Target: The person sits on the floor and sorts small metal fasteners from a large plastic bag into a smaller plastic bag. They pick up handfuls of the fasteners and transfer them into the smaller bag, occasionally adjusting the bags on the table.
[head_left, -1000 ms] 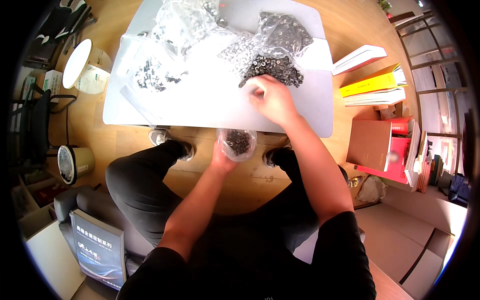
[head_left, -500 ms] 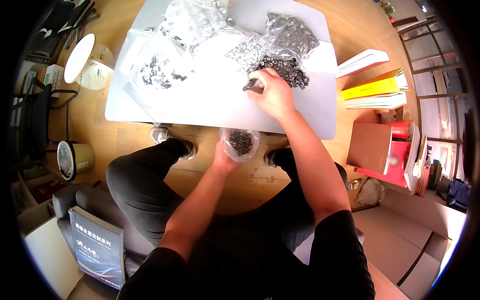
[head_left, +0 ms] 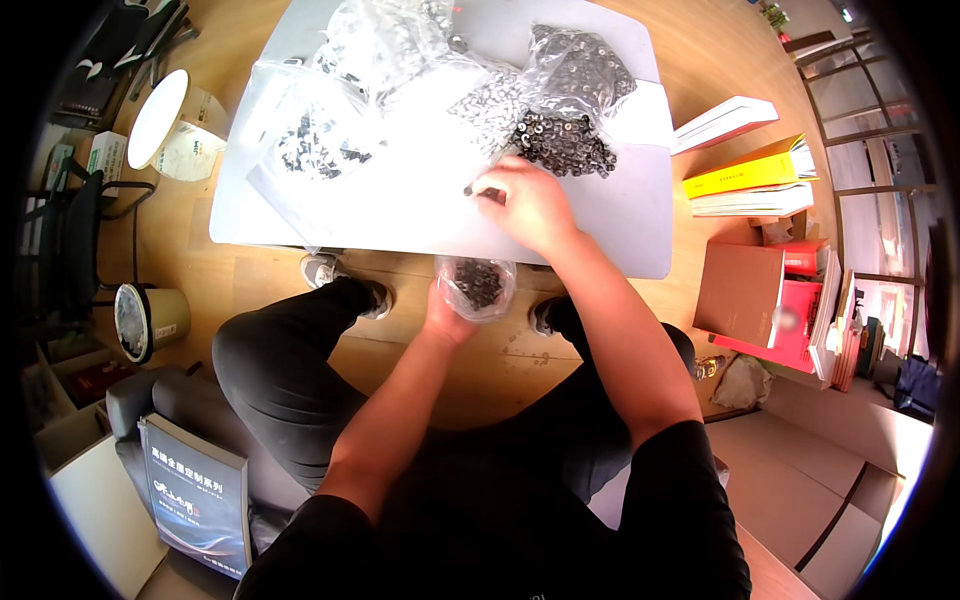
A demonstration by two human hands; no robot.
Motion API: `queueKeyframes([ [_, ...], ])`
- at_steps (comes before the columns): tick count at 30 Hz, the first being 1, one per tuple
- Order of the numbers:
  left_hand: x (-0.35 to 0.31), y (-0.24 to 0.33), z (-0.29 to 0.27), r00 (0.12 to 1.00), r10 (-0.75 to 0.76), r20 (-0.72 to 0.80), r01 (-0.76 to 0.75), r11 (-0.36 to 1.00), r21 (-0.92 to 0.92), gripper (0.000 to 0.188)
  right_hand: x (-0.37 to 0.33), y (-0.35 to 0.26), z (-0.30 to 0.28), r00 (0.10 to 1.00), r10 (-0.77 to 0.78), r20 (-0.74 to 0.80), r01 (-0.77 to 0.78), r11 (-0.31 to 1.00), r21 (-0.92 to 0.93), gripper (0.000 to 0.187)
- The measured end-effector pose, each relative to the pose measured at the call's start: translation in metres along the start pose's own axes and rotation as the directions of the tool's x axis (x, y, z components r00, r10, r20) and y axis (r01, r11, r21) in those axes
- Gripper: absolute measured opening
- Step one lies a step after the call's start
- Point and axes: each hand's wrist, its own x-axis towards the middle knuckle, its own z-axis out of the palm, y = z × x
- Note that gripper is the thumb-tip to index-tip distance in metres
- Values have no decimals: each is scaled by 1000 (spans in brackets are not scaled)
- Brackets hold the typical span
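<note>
Below the table's front edge, my left hand (head_left: pixel 446 318) is closed around an open clear plastic bag (head_left: pixel 506 287). Small dark parts (head_left: pixel 478 283) lie inside it. My right hand (head_left: pixel 532 205) is over the front of the white table (head_left: pixel 390 215), its fingers closed on a few small dark parts (head_left: pixel 469 190); how many is hidden by the fingers. Just beyond that hand lies a loose heap of dark ring-like parts (head_left: pixel 565 145), spilling from a clear bag of dark parts (head_left: pixel 580 70). Beside the heap are small whitish parts (head_left: pixel 490 102).
Clear bags with black and white pieces (head_left: pixel 320 145) and pale parts (head_left: pixel 385 45) occupy the table's left and back. A round white stool (head_left: pixel 160 115) and a bin (head_left: pixel 160 315) stand left. Binders (head_left: pixel 750 172) and stacked books (head_left: pixel 740 295) are at right.
My right hand has drawn back from the dark heap, toward me and slightly left, with small dark parts in its fingers. My left hand and its bag have barely moved.
</note>
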Motion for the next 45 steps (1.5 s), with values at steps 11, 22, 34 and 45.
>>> queueKeyframes([
  [11, 4, 4, -4, 1000, -8, 25, 9, 999, -54, 44, -11, -17, 5, 999, -37, 11, 38, 998, -50, 31],
  [22, 3, 7, 7, 999, -37, -5, 37, 995, -96, 50, -38, -31, -30, 836, -156, 526, -27, 946, 323, 34],
  [34, 4, -2, 6, 999, -39, -5, 38, 996, -86, 41, -27, 48, -53, 960, 134, -247, -185, 963, -197, 32],
  [45, 5, -10, -3, 999, -53, 0, 53, 995, -87, 44, -23, 54, -40, 930, 165, -329, -220, 966, -138, 28],
])
